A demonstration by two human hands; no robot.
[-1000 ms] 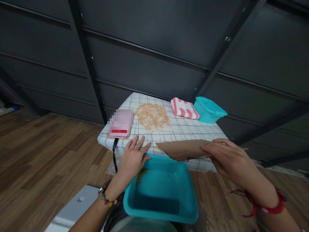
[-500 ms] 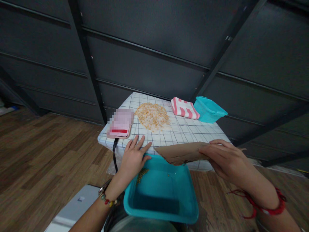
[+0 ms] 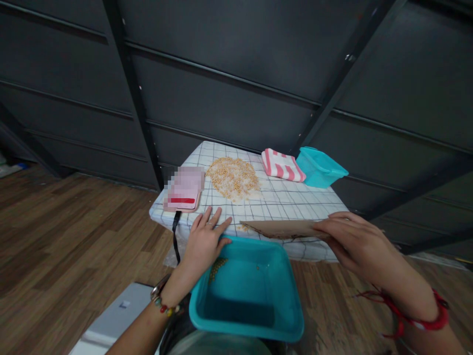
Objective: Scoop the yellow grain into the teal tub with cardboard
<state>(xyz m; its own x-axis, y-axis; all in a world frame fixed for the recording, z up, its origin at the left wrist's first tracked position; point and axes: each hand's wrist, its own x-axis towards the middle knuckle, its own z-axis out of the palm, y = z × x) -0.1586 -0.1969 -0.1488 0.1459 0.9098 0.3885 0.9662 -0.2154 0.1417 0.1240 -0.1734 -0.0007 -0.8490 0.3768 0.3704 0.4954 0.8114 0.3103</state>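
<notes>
My left hand (image 3: 204, 244) rests on the near rim of a teal plastic tub (image 3: 247, 325), thumb over the rim, fingers spread flat against the table edge. A few yellow grains (image 3: 217, 267) lie inside the tub by that hand. My right hand (image 3: 356, 241) grips a piece of brown cardboard (image 3: 283, 229), held nearly flat at the table's near edge, above the tub's far rim. A pile of yellow grains (image 3: 233, 178) lies on the checked tablecloth (image 3: 281, 199) further back.
A pink case (image 3: 184, 189) lies at the table's left with a black strap (image 3: 175, 237) hanging off the edge. A pink-striped folded cloth (image 3: 282, 165) and a second teal tub (image 3: 320, 168) sit at the back right. Dark panelled wall behind; wooden floor around.
My right hand has shifted slightly right and levelled the cardboard, so its face now shows as a thin strip. The left hand and the tub have not moved.
</notes>
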